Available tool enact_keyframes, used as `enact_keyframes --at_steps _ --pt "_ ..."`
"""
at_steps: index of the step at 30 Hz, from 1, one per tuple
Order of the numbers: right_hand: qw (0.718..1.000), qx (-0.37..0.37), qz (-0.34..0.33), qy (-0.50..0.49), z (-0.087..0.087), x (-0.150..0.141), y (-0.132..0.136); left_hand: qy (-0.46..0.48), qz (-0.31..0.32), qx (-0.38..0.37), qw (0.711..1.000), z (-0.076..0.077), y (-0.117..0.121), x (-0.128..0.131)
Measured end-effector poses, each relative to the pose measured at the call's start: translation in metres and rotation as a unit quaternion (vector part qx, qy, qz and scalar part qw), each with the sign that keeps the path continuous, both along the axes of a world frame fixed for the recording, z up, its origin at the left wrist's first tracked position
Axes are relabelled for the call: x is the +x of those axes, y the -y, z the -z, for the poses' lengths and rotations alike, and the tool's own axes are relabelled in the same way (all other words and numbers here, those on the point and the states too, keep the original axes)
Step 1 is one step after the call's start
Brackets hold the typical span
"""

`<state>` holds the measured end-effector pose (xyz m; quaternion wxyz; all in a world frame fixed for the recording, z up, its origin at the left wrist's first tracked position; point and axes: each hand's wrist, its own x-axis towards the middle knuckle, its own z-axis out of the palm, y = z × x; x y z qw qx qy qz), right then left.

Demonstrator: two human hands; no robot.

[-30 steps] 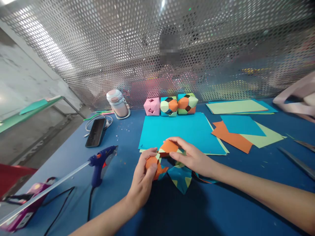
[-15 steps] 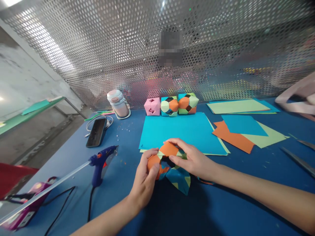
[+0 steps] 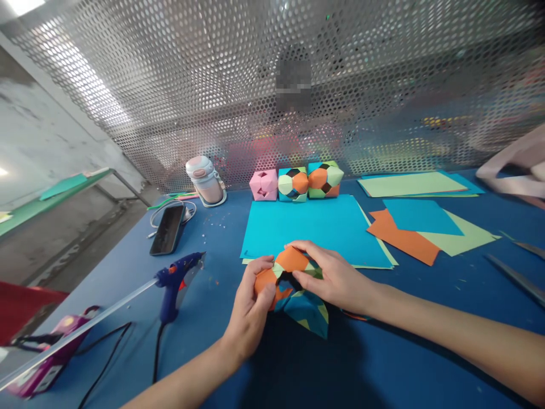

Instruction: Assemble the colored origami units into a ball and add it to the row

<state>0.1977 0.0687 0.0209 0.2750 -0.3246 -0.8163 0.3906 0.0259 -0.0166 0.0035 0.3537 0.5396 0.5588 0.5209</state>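
Between both hands is a folded paper ball (image 3: 293, 259) of orange, green and blue pieces, with a dark opening in its near face. My left hand (image 3: 251, 301) grips its left side, thumb over the orange part. My right hand (image 3: 330, 272) pinches the upper right, thumb near the opening and fingers behind. A blue-and-green paper flap (image 3: 310, 315) juts out below, toward me. The fingers hide the ball's far side. Just behind the hands lies a stack of blue sheets (image 3: 306, 227).
Three finished-looking paper balls (image 3: 293, 184) line the back. At left are a glue gun (image 3: 172, 292) with its stick, a phone (image 3: 168, 229), a flask (image 3: 206, 182) and a purple power strip (image 3: 51, 358). Cut papers (image 3: 404, 236) and scissors (image 3: 517, 281) lie right.
Both hands keep their hold on the paper ball. The ball and its lower flap have shifted very slightly; the things around it stay put.
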Motion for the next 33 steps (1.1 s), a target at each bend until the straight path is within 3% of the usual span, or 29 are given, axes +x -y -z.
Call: enact_keyframes --at_steps 7,15,22,29,33 --pt "1.0 0.028 -0.003 -0.011 0.001 0.0 0.0 -0.007 -0.023 0.02 1.0 -0.002 0.0 0.005" --pt "0.999 0.035 -0.006 0.002 0.005 0.0 0.001 -0.049 0.002 0.013 0.999 0.0 -0.001 0.003" --pt "1.0 -0.018 -0.014 -0.001 0.002 0.0 0.001 -0.045 0.0 -0.037 0.998 0.004 -0.001 0.003" --pt "0.996 -0.086 -0.01 0.007 -0.006 -0.004 0.009 -0.048 -0.026 -0.028 0.998 0.003 -0.004 0.005" --pt "0.996 -0.086 -0.021 0.012 -0.005 -0.005 0.014 -0.047 -0.037 -0.023 0.998 0.003 -0.005 0.005"
